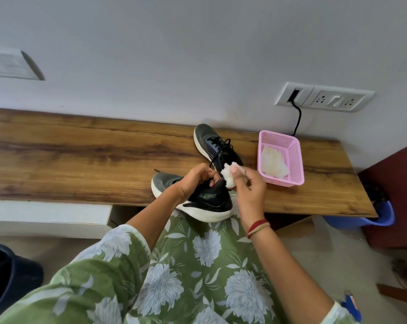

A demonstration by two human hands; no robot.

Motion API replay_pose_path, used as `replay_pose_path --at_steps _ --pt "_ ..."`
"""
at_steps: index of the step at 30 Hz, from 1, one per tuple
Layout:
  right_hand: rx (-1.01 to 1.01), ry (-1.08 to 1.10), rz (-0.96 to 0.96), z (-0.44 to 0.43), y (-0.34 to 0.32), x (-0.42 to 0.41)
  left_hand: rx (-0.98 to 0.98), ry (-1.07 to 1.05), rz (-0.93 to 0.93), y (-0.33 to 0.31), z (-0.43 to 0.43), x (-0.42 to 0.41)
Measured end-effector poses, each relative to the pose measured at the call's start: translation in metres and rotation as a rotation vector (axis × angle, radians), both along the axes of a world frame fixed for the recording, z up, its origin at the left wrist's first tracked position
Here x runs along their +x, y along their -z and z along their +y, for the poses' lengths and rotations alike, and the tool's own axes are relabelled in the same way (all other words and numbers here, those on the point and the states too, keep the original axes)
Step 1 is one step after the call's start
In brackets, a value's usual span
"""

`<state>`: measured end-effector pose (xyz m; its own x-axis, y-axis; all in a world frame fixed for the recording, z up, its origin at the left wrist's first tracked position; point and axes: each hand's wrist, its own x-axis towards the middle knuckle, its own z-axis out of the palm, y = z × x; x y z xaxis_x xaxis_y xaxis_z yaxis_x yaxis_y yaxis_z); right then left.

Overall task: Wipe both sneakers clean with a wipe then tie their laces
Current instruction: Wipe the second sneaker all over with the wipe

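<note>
A pale wall [197,54] rose behind a long wood-grain tabletop [81,155] whose back edge met it and whose front edge faced the seated person. The near sneaker [207,202], dark with a white sole, lay at the front edge with its toe toward 9 o'clock and its heel hanging past the edge over the lap. The left hand [195,181] had its grip curled round this shoe's collar. At 3 o'clock of it and just beside it, the right hand [249,188] held a crumpled white wipe [228,176] in a narrow thumb-and-finger grip, right at the shoe's opening. The far sneaker [209,141] sat at 12 o'clock of the near one, toe toward the wall, with a loose black lace [218,153] trailing down toward the left hand. At 2 o'clock stood a pink basket [282,182] with spare wipes [273,162] inside, near the far sneaker but apart from it. Bare tabletop stretched far toward 9 o'clock, while only a short strip lay between the basket and the tabletop's end at 3 o'clock. A black cable [298,120] dropped from a socket panel [326,97] behind the basket.
</note>
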<state>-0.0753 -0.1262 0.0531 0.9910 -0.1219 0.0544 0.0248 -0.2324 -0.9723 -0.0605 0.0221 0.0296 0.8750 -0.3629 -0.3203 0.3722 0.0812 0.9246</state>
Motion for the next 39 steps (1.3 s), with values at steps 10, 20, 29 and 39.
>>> replay_pose_path --at_steps 10,20,29,39 --pt "-0.621 -0.268 -0.387 -0.004 0.011 -0.017 0.077 -0.055 0.007 0.003 0.004 0.0" --pt "-0.304 -0.006 -0.264 -0.011 0.003 0.013 0.007 -0.096 0.034 0.012 0.005 -0.005" --pt "-0.491 -0.232 -0.244 -0.029 0.039 -0.013 -0.036 -0.078 0.053 0.007 0.003 -0.003" --pt "-0.374 -0.186 -0.359 -0.018 0.024 -0.034 0.028 -0.167 0.027 0.01 -0.004 -0.003"
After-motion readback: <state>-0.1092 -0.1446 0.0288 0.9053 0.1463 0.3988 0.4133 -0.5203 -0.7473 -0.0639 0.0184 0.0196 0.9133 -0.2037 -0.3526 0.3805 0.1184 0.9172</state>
